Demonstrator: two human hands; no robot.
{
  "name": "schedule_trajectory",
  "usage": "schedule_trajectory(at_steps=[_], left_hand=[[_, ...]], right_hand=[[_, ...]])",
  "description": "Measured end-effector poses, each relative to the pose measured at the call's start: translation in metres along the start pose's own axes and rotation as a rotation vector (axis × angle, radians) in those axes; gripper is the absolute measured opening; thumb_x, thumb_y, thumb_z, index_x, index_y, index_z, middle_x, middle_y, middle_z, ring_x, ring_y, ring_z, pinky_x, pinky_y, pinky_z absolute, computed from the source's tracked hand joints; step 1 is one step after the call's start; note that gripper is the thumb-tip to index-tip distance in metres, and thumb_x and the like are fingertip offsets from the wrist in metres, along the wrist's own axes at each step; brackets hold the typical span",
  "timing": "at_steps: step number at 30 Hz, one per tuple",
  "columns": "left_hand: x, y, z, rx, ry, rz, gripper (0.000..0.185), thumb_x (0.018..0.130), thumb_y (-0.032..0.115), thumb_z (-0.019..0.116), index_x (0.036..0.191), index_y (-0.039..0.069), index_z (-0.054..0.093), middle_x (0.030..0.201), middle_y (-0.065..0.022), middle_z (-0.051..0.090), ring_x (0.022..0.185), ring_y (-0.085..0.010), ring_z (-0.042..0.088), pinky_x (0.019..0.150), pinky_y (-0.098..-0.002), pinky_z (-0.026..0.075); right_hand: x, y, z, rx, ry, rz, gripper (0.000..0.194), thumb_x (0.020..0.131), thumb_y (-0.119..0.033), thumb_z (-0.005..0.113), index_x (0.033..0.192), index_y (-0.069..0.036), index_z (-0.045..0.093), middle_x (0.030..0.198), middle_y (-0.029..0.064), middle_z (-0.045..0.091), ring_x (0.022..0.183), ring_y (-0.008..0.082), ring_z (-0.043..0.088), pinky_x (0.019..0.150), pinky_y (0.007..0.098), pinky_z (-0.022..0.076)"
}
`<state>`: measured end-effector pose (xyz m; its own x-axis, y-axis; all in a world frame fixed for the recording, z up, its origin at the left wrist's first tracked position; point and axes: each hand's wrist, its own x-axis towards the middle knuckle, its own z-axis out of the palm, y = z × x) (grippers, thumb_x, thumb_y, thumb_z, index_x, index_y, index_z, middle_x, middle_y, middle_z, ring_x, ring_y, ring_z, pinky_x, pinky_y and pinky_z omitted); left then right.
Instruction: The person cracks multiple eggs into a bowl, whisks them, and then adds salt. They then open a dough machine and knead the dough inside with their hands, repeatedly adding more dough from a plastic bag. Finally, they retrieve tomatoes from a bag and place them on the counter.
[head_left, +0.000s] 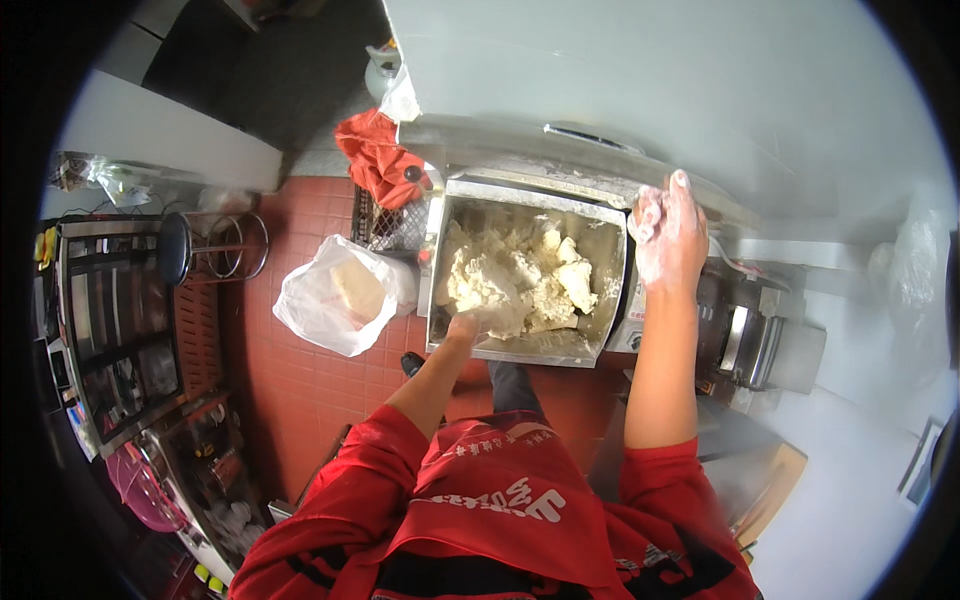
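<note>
Rough, shaggy dough (487, 281) lies in clumps inside the metal bin of a dough mixer (604, 346). My left hand (474, 324) reaches over the near left rim, partly blurred against the pale dough, so its fingers cannot be made out. Outside the bin on the right, my right hand (673, 236) is raised, coated with flour and bits of dough. Its index finger points away from me while the others are curled; whether they hold anything is unclear.
An opened white bag (336, 296) with pale contents stands on the red tiled floor left of the mixer. Behind it are a red cloth (379, 157) and a wire crate (390, 225). A round stool (176, 249) stands farther left. Metal equipment (750, 345) is at the right.
</note>
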<state>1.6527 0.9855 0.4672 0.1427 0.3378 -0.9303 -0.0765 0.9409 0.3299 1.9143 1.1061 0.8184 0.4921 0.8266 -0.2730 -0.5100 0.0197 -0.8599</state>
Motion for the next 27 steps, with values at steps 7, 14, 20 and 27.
schedule_trajectory(at_steps=[7,14,20,27], left_hand=[[-0.006,-0.008,0.005,0.094,-0.044,-0.128,0.025,0.098,0.023,0.057,0.109,0.001,0.061,0.106,-0.0120,0.063,0.098,-0.0264,0.065,0.088,-0.0381,0.057],[0.014,-0.008,0.003,0.068,-0.080,-0.098,0.019,0.096,0.023,0.060,0.098,0.004,0.063,0.088,-0.0083,0.064,0.078,-0.0231,0.066,0.070,-0.0368,0.057],[0.033,-0.015,0.012,0.331,-0.062,-0.061,0.015,0.095,0.024,0.060,0.095,0.010,0.064,0.078,-0.0040,0.064,0.062,-0.0175,0.063,0.055,-0.0332,0.053],[0.041,-0.029,-0.024,0.632,-0.022,0.316,0.018,0.094,0.023,0.063,0.104,0.009,0.067,0.087,-0.0027,0.067,0.072,-0.0141,0.064,0.058,-0.0302,0.051]], right_hand=[[-0.017,0.026,-0.035,-0.205,-0.220,0.056,0.050,0.102,-0.047,0.050,0.098,0.002,0.060,0.074,0.0041,0.055,0.059,0.0110,0.048,0.050,0.0221,0.0352],[-0.092,0.117,-0.115,-0.448,-0.038,0.481,0.015,0.097,-0.015,0.061,0.100,-0.002,0.067,0.071,-0.0008,0.058,0.061,0.0061,0.049,0.051,0.0212,0.0353],[-0.119,0.201,-0.169,-0.753,-0.158,0.488,0.012,0.092,-0.004,0.058,0.096,0.002,0.067,0.071,0.0017,0.058,0.061,0.0091,0.052,0.056,0.0243,0.0424],[-0.118,0.260,-0.190,-0.781,-0.116,0.590,0.015,0.094,-0.011,0.059,0.094,0.000,0.068,0.071,0.0010,0.061,0.059,0.0091,0.055,0.055,0.0246,0.0446]])
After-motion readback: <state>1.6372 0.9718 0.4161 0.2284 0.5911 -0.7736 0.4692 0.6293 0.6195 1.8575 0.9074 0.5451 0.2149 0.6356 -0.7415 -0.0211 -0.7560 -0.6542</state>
